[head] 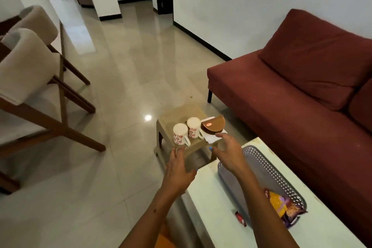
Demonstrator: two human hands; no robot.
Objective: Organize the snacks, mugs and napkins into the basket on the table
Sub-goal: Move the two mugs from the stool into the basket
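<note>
Two white mugs with red flower prints, one nearer [179, 136] and one behind it [193, 130], stand on a small beige stool [177, 112]. Beside them a brown snack pack [214, 125] lies on white napkins [211, 138]. My left hand [178, 171] reaches toward the stool's near edge, fingers apart, holding nothing. Just short of the napkins, my right hand [227, 153] is spread and empty. A grey perforated basket [279, 175] sits on the white table [213, 207]; a yellow-purple snack bag [285, 210] lies partly in it. A small red wrapped sweet [240, 220] lies on the table.
A dark red sofa [302, 94] runs along the right, close behind the table and stool. Wooden chairs with cream cushions [30, 78] stand at the left. Glossy tiled floor [120, 78] stretches ahead toward a hallway.
</note>
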